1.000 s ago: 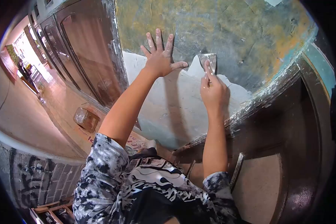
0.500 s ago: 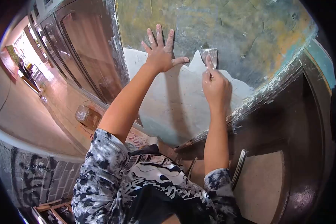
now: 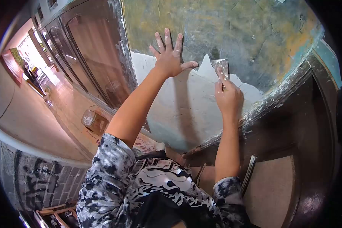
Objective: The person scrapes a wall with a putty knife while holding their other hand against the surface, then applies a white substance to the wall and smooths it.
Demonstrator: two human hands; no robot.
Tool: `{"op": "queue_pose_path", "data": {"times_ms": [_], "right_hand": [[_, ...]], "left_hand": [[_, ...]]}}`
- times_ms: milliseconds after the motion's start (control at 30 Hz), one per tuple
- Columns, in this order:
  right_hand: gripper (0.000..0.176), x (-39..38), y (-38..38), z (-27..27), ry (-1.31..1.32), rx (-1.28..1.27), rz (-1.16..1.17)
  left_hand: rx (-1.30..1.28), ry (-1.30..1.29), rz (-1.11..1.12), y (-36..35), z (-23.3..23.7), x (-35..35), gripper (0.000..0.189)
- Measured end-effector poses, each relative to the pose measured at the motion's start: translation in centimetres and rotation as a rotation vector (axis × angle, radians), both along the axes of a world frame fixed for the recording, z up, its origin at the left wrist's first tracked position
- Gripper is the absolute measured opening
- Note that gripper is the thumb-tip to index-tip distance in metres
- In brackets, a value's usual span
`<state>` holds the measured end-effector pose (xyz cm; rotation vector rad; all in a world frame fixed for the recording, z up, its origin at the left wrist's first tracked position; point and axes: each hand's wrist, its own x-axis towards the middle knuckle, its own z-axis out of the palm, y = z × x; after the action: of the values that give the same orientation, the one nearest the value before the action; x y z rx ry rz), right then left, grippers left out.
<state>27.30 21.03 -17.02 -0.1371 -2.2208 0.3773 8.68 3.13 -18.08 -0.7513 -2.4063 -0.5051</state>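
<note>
My left hand (image 3: 169,60) is spread on the wall, fingers apart, at the top edge of the white layer, with nothing in it. In my right hand (image 3: 229,95) is a putty knife (image 3: 220,67), its wide metal blade speckled with white and laid against the wall, index finger stretched along it. White plaster (image 3: 205,89) covers the lower part of the wall and rises to a pointed peak between my hands. Above it the bare wall (image 3: 216,26) is mottled green, grey and orange.
A dark brown wooden frame (image 3: 285,117) runs along the lower right. Brown glossy panels (image 3: 95,49) stand at the left. A square container (image 3: 94,121) sits on the floor, and a grey block wall (image 3: 45,178) is at the lower left.
The whole view has shifted slightly, so the scene sits further right and lower. The putty knife has moved a little down and right of the white peak. My left hand stays on the wall.
</note>
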Motion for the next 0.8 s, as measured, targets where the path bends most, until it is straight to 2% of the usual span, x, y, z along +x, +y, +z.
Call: {"op": "queue_pose_path", "data": {"times_ms": [33, 100, 200, 300, 433, 500, 533, 567, 633, 667, 700, 767, 800], "right_hand": [[0.041, -0.5, -0.2, 0.1, 0.106, 0.043, 0.036], [0.042, -1.3, -0.4, 0.6, 0.143, 0.045, 0.101], [0.044, -1.1, -0.2, 0.7, 0.070, 0.106, 0.045], [0.046, -1.3, -0.2, 0.1, 0.113, 0.045, 0.095], [0.047, -1.4, -1.3, 1.2, 0.096, 0.036, 0.089], [0.048, -1.4, -1.9, 1.8, 0.054, 0.041, 0.071], [0.048, -1.4, -1.7, 1.6, 0.030, 0.022, 0.093], [0.048, -1.5, -1.6, 1.4, 0.032, 0.026, 0.094], [0.047, -1.6, -1.8, 1.0, 0.110, -0.132, 0.211], [0.042, -1.8, -2.1, 1.1, 0.207, -0.134, 0.306], [0.044, -2.6, -1.5, -0.1, 0.193, -0.178, 0.411], [0.050, -3.2, -2.5, -1.4, 0.128, -0.550, 0.605], [0.050, -3.2, -3.0, -1.6, 0.116, -0.549, 0.603]], "left_hand": [[0.000, -0.003, -0.001, 0.0, 0.1, 0.2, 0.141], [-0.014, -0.017, 0.024, 0.0, 0.4, 0.3, 0.141], [0.006, -0.006, 0.005, 0.0, 0.2, 0.2, 0.138], [0.064, 0.018, -0.022, -0.1, 0.0, -0.2, 0.135], [0.052, 0.020, -0.016, 0.0, 0.1, 0.2, 0.136], [-0.027, -0.033, 0.038, 0.0, 0.8, 0.6, 0.143], [-0.019, -0.052, 0.030, -0.1, 1.2, 1.4, 0.129], [-0.015, -0.050, 0.031, -0.2, 1.2, 2.0, 0.129], [0.157, 0.034, -0.055, -0.5, 1.3, 3.3, 0.105], [0.202, 0.153, -0.035, -0.6, 1.1, 4.8, 0.074], [0.199, 0.154, -0.038, -1.0, 1.4, 6.1, 0.074], [0.599, -0.283, -0.622, -1.3, 1.4, 7.5, 0.062], [0.713, -0.144, -0.674, -0.4, 1.4, 8.3, 0.050]]}}
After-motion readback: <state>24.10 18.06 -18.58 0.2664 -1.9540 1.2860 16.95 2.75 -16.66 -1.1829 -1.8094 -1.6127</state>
